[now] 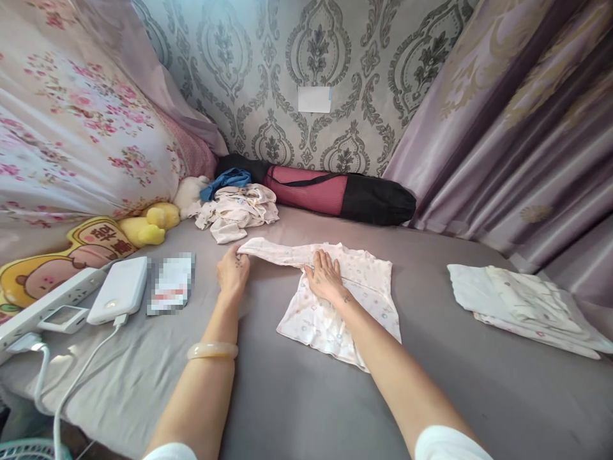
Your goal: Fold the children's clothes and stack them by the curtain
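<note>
A small pale pink patterned shirt (368, 281) lies spread on the grey bed sheet, one sleeve stretched out to the left. My left hand (233, 270) is closed on the end of that sleeve and holds it slightly off the sheet. My right hand (324, 276) rests flat on the shirt near its upper left part, fingers extended. The shirt's other sleeve cannot be made out; the body flares toward the lower hem. A pale bangle (212, 351) circles my left forearm.
Behind lie crumpled clothes (239, 207) and a pink-black bag (311, 190). Folded clothes (527, 306) sit at right. On the left are a power strip (71, 291), a white power bank (119, 291) with a cable, a blurred packet (171, 284) and plush toys (148, 225).
</note>
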